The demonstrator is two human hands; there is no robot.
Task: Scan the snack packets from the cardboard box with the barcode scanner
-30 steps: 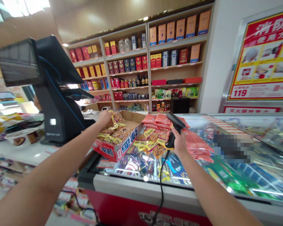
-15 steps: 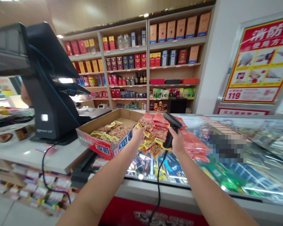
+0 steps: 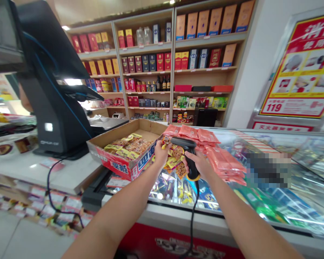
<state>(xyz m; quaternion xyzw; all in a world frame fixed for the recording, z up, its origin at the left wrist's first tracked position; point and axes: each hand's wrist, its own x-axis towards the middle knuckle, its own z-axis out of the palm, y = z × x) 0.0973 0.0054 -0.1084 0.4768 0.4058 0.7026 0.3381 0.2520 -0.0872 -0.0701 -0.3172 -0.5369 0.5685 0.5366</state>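
Near the centre of the frame, the left hand pinches a small clear-and-yellow plastic snack packet between thumb and fingers. The packet sits at the fingertips, its body reaching up and to the right of them, towards the front end of a black pistol-shaped plastic scanner with yellow trim. Whether packet and scanner touch cannot be told.

Just to the right, the right hand is wrapped around the scanner's grip, fingers curled about the handle below the head — the head points to the left of the frame, at the packet. A black cable drops from the handle's base towards the bottom edge.

Beneath the hands, more yellow-labelled snack packets lie on a glass-topped chest with a pale grey frame. Left of the left hand stands an open red-and-blue printed cardboard box, partly filled with similar packets. Right of and behind the scanner lie flat salmon-pink plastic pouches in piles. A black two-screen terminal fills the upper left — upright on a white counter.
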